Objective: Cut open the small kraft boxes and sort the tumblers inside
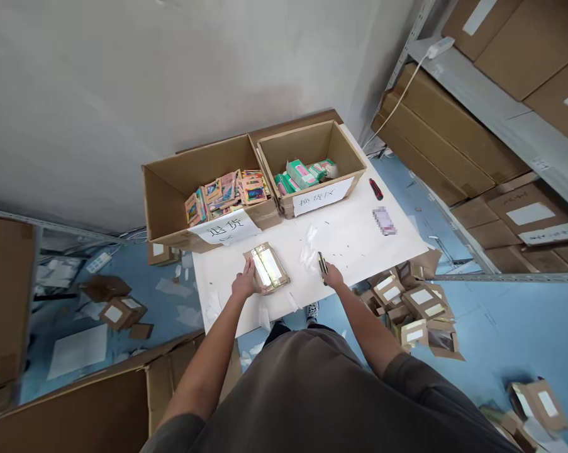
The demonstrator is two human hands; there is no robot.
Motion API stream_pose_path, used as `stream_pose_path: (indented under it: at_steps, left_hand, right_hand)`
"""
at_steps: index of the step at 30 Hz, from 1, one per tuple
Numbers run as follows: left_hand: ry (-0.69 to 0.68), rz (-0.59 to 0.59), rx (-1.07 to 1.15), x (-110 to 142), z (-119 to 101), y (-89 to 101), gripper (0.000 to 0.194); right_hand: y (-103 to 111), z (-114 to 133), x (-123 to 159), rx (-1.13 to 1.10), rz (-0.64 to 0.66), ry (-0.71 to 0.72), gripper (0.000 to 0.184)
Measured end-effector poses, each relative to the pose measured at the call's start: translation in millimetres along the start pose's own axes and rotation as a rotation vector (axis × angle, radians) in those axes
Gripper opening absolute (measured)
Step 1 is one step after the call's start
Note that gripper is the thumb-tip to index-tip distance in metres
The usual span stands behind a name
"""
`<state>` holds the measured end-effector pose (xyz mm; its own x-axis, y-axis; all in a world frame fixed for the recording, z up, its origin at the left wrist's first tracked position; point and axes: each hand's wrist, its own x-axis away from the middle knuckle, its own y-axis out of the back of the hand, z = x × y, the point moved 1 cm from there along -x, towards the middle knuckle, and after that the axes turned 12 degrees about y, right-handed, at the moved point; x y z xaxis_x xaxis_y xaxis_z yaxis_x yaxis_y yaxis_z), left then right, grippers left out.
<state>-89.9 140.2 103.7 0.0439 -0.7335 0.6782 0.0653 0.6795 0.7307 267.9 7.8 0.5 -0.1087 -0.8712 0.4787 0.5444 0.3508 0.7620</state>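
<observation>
1. While the left hand (246,281) lies spread at the near-left corner of a taped cardboard parcel (270,267), thumb apart from the fingers, that parcel rests on the white table (352,229), just right of the hand and touching it.
2. Over to the right hand (333,275), and it's curled firmly round a yellow-and-black box cutter (321,264), tool pointing away from the body! Whether the blade is out, we can't tell from up here.
3. Back to the parcel: shiny tape, a pale label on top, and a clear gap between it and the right hand.
4. Between the two hands, nearer the right one, there's a crumple of thin white wrapping (308,248) beside the cutter.
5. Beyond the left hand, a big topless carton (168,182), packed with colourful packets (229,194), a handwritten sign (224,228) across its front.
6. Beyond the right hand, a smaller carton (307,143) with green-and-pink boxes (302,174) and its own paper sign (324,197).
7. Farther out, beyond and right of the right hand: a red-and-black cutter (376,189), and nearer us a purple item (384,221), too pixelated to name.
8. Down on the blue floor (382,371), right of the right hand, what a jumble of cardboard boxes (420,302)!
</observation>
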Motion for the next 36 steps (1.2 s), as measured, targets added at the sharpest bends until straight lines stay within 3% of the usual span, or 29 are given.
stream_pose_path:
  at_steps: [4,6,9,11,15,18,20,24,30,36]
  left_hand:
    - [0.032,-0.006,-0.018,8.0,-5.9,1.5,0.139]
    - [0.040,-0.001,-0.012,9.9,-7.1,1.7,0.141]
    - [0.051,0.000,-0.008,8.7,-6.5,0.2,0.144]
    - [0.040,-0.015,-0.020,6.3,-6.0,-1.8,0.145]
    - [-0.027,-0.062,-0.060,1.7,-6.9,-5.6,0.146]
    - [-0.066,-0.087,-0.057,-0.3,-6.0,-7.9,0.145]
    - [-0.094,-0.103,-0.040,-1.5,-3.8,-9.6,0.144]
    - [-0.151,-0.106,-0.005,-4.5,0.2,-13.5,0.141]
    - [-0.165,-0.066,0.042,-8.1,4.7,-16.2,0.144]
    - [-0.190,0.008,0.094,-11.1,21.6,-13.7,0.132]
  right_hand:
    - [-10.4,8.4,-13.7,-0.019,0.009,-0.080,0.068]
    - [-9.8,11.9,-17.6,-0.027,0.016,-0.092,0.062]
    - [2.8,20.4,-19.8,-0.035,-0.049,-0.088,0.051]
    - [17.3,35.1,-19.5,-0.065,-0.109,-0.058,0.056]
    - [43.2,101.3,-19.3,-0.129,-0.152,0.180,0.075]
    - [46.4,171.4,-21.0,-0.147,-0.154,0.461,0.066]
    - [40.4,213.6,-23.7,-0.087,-0.115,0.533,0.063]
    - [22.0,264.2,-32.1,0.126,0.020,0.456,0.069]
    - [1.6,284.0,-33.9,0.310,0.069,0.302,0.070]
    - [-14.4,306.4,-23.6,0.379,0.056,0.176,0.077]
